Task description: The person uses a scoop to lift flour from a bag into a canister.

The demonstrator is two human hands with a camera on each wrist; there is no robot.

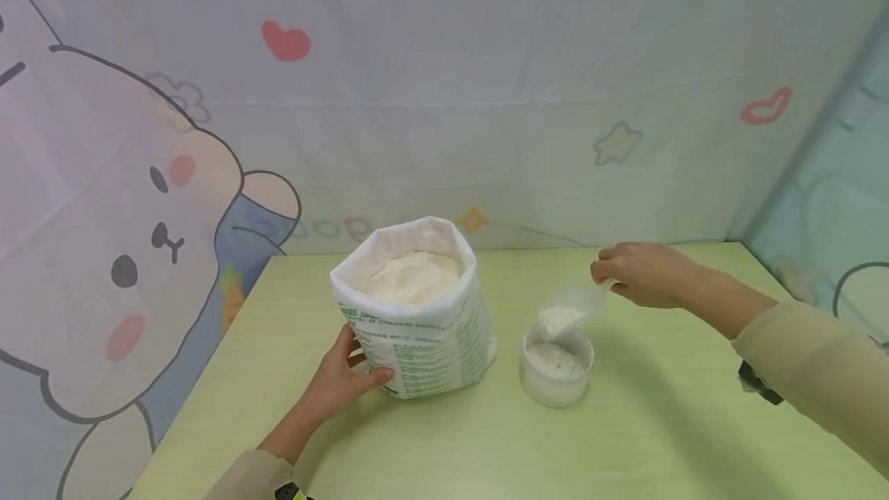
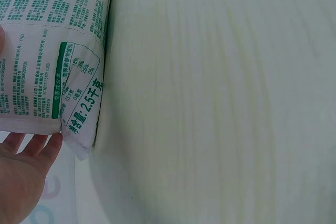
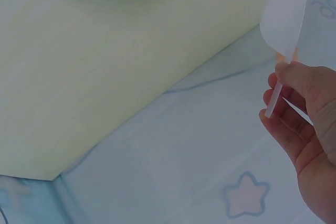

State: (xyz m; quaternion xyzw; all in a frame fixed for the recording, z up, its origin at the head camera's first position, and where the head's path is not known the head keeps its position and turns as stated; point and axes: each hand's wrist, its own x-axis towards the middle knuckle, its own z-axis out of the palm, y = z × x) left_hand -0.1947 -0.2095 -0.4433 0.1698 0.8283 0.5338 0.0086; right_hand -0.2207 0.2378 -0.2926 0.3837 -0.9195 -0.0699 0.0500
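Note:
My left hand (image 1: 338, 379) grips the lower left side of an open bag of flour (image 1: 424, 349), thumb on the front and fingers round the side. In the left wrist view the bag (image 2: 47, 66) shows green print, and fingertips press its edge. My right hand (image 1: 646, 275) pinches the thin handle of a translucent scoop (image 1: 586, 299), which tilts down over a round white tub (image 1: 556, 386). White flour (image 1: 558, 320) lies at the scoop's lip, and more is inside the tub. The right wrist view shows the scoop (image 3: 286, 17) between thumb and fingers.
Bag and tub stand apart on a pale green table (image 1: 486, 446), the tub to the right of the bag. A printed cloth (image 1: 444, 99) with hearts and a cartoon bear hangs behind the table's back edge and along the left side.

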